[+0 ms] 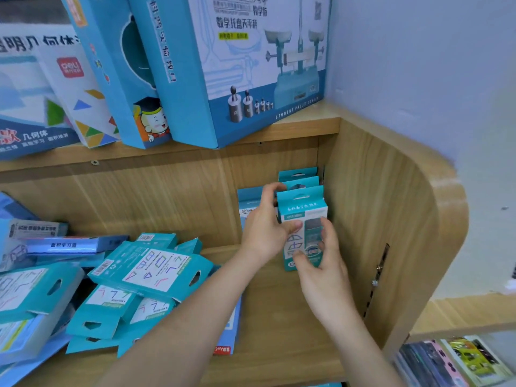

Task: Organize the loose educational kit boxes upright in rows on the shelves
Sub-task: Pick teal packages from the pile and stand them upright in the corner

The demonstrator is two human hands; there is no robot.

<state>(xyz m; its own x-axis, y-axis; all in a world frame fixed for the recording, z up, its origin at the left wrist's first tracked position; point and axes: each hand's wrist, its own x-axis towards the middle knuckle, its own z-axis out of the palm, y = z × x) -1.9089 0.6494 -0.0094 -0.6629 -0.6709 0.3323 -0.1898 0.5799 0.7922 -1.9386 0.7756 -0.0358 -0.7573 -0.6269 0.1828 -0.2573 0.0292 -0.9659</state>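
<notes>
A small teal kit box [303, 210] stands upright at the right end of the lower shelf [279, 317], in front of two more upright teal boxes [298, 174] in a row against the side panel. My left hand [265, 227] grips its left edge, thumb on the front. My right hand [321, 263] holds its lower front and right side. Another upright box [247, 199] stands behind my left hand, partly hidden. A loose heap of teal kit boxes [150, 269] lies flat and tilted on the shelf's left half.
The upper shelf [307, 127] carries large blue boxes, among them a balance-scale kit [251, 65] that leans. The curved wooden side panel [391, 219] closes the shelf on the right. Packets [460, 361] lie low at the right.
</notes>
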